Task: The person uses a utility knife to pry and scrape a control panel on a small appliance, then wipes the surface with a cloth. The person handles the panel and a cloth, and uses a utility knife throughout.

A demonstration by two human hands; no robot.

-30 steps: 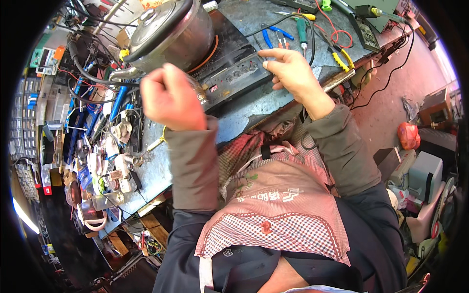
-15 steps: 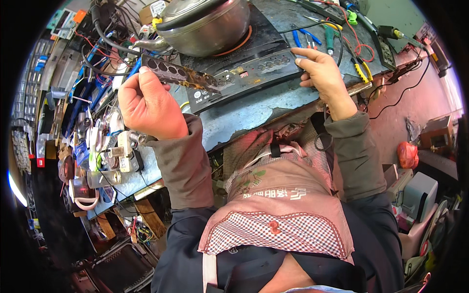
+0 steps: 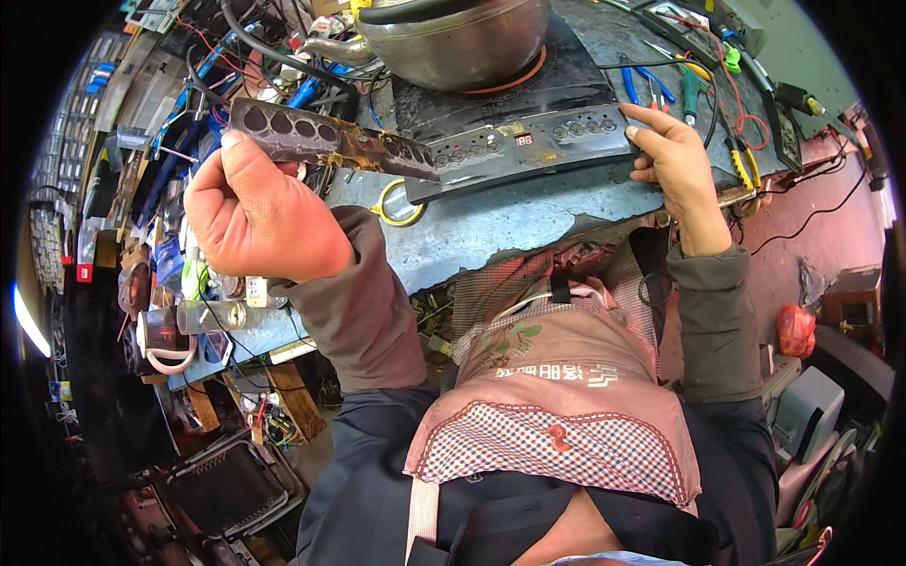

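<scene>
My left hand (image 3: pixel 264 208), at the left, is closed on one end of a dark strip (image 3: pixel 274 132) with a row of holes and brownish residue. The strip's far end meets the left part of the induction cooker's control panel (image 3: pixel 486 156), which has a red display and buttons. At the panel's right end, my right hand (image 3: pixel 679 160) has its thumb and forefinger closed on the edge, other fingers curled. A steel kettle (image 3: pixel 448 57) with a black handle stands on the cooker's dark top (image 3: pixel 415 99). A yellow-rimmed magnifier (image 3: pixel 401 212) lies in front of the panel's left corner.
The worn blue bench (image 3: pixel 491 217) has pliers (image 3: pixel 644 80), a green screwdriver (image 3: pixel 691 94), wire strippers (image 3: pixel 741 160) and a red lead (image 3: pixel 750 127) at the right. Dense cables, tools and parts crowd the left. Boxes and a red bag (image 3: pixel 796 330) sit low at the right.
My left hand has moved left from the panel, holding the strip angled away from it. The view has shifted, putting the kettle and cooker farther right. The magnifier has come into view.
</scene>
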